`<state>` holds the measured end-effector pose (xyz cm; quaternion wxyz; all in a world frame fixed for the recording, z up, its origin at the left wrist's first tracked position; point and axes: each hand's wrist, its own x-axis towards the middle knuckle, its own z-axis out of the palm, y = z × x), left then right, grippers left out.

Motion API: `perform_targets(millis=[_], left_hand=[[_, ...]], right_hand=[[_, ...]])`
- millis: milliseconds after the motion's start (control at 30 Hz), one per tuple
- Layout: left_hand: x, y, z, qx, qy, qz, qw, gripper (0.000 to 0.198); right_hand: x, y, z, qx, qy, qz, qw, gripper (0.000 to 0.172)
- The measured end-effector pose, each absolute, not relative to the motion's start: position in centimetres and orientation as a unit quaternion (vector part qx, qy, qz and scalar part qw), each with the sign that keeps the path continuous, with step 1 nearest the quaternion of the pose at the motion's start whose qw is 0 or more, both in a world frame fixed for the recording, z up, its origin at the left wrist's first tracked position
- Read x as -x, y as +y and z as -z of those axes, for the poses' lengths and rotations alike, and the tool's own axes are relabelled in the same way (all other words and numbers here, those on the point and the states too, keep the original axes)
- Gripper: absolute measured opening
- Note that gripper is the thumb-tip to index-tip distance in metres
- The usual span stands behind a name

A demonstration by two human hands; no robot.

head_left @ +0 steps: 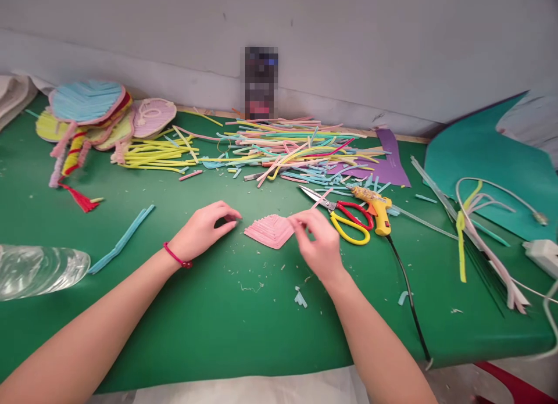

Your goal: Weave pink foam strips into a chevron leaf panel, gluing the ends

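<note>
A small pink woven piece [269, 230] made of foam strips lies on the green table [209, 328]. My right hand [317, 241] pinches its right edge, where a thin pink strip [321, 199] sticks out toward the scissors. My left hand [204, 229] rests on the table just left of the piece, fingers curled together with the tips near its left corner; nothing shows in them.
Red-and-yellow scissors [349, 218] and a yellow glue gun [377, 209] with a black cord lie right of my hand. A heap of coloured strips [283, 151] lies behind. Finished woven discs [93, 110] sit far left, a clear bottle [39, 270] at left, and teal sheet [488, 160] at right.
</note>
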<state>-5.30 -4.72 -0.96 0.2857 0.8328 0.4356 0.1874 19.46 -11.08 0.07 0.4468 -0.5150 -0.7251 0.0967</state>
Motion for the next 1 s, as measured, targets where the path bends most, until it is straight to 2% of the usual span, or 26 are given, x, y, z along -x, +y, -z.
perform_targets(millis=[67, 167, 267, 333, 400, 500, 767, 1000], left_hand=[[5.2, -5.0, 0.8, -0.825, 0.465, -0.203, 0.249, 0.027], [4.0, -6.5, 0.4, -0.842, 0.470, -0.224, 0.138, 0.031], [2.0, -9.4, 0.4, -0.896, 0.378, -0.226, 0.050, 0.038], [0.9, -11.3, 0.8, -0.931, 0.316, -0.183, 0.021, 0.052], [0.3, -12.5, 1.4, -0.948, 0.280, -0.147, 0.018, 0.064], [0.1, -12.9, 2.1, -0.954, 0.274, -0.117, 0.024, 0.071], [0.5, -12.0, 2.6, -0.952, 0.284, -0.106, 0.035, 0.068], [0.5, -12.1, 3.2, -0.951, 0.289, -0.102, 0.052, 0.068]], right_hand=[[-20.8, -10.7, -0.5, 0.561, -0.676, -0.066, 0.473, 0.014], [-22.8, -10.2, -0.9, 0.617, -0.620, -0.047, 0.483, 0.018], [-24.1, -9.9, -0.6, 0.652, -0.585, -0.047, 0.480, 0.021], [-24.6, -9.8, -0.3, 0.660, -0.579, -0.058, 0.476, 0.019], [-24.8, -9.5, 0.1, 0.660, -0.583, -0.074, 0.467, 0.016], [-24.8, -9.2, 0.8, 0.663, -0.598, -0.113, 0.436, 0.013], [-24.8, -8.8, 2.3, 0.640, -0.648, -0.207, 0.357, 0.015], [-24.3, -8.7, 2.9, 0.621, -0.658, -0.250, 0.344, 0.011]])
